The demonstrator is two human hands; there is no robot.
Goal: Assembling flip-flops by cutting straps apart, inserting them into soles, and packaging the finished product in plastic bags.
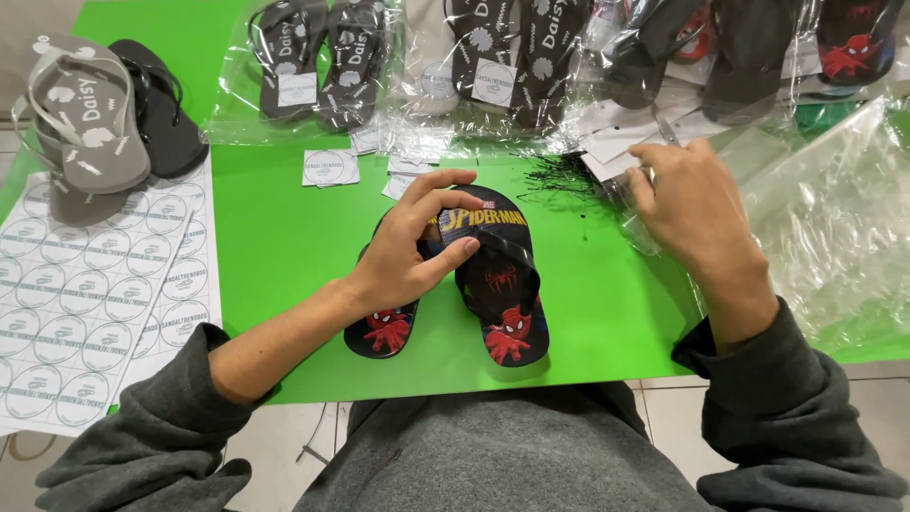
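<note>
A pair of small black flip-flops (507, 308) with red cartoon figures lies on the green table (284, 228) in front of me. My left hand (412, 248) grips the straps near their toe end, thumb and fingers closed around them. My right hand (690, 204) rests to the right on a clear plastic bag (825, 228), fingers curled on its edge near a heap of small black tag pins (559, 175).
Bagged grey and black flip-flops (322, 62) line the far edge, with more bagged pairs (758, 47) at the right. An unbagged grey and black pair (104, 118) lies far left. Sheets of round stickers (90, 294) cover the left side. Loose sticker squares (331, 167) lie mid-table.
</note>
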